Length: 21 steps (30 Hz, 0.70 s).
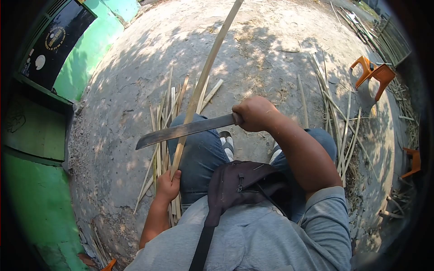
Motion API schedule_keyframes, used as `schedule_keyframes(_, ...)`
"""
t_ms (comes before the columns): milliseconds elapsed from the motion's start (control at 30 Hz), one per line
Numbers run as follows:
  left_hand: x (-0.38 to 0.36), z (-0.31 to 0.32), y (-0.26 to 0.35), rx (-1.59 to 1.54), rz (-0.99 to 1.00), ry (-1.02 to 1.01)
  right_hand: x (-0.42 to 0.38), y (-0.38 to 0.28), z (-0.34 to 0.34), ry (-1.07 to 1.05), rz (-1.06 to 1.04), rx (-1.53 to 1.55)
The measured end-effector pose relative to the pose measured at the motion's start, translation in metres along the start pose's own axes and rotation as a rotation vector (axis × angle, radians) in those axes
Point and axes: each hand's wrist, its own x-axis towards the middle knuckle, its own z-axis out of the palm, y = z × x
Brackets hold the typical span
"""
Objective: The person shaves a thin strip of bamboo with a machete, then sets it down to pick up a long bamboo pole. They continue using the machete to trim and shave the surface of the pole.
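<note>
My left hand [168, 184] is closed around the lower end of a long bamboo strip [206, 72], which slants up and away past my left knee. In my right hand [255, 114] is the handle of a machete [185, 130], its broad dark blade pointing left. The blade crosses over the strip in this view, just above my left thigh. Beside my left leg lies a bundle of split bamboo strips [158, 158], partly hidden by the leg and the held strip.
More bamboo strips [346, 135] lie on the ground to my right. An orange plastic stool [383, 77] stands farther right. A green wall [40, 203] runs along the left. A dark waist bag [226, 189] rests on my lap.
</note>
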Motion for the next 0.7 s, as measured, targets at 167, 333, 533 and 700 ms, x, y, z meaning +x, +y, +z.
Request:
schedule_keyframes(167,0.001,-0.003,-0.005,0.000,0.000,-0.024,0.000,0.007,-0.002,0.070,0.019,0.015)
schedule_keyframes(333,0.000,-0.010,0.008,-0.056,-0.053,-0.072,0.004,0.027,-0.004,0.020,0.209,0.114)
schedule_keyframes(533,0.000,-0.009,0.005,-0.048,-0.045,-0.051,-0.001,0.008,-0.016,-0.026,0.200,0.122)
schedule_keyframes(700,0.001,-0.009,0.006,-0.009,-0.042,-0.052,-0.001,-0.008,-0.010,-0.109,0.068,0.036)
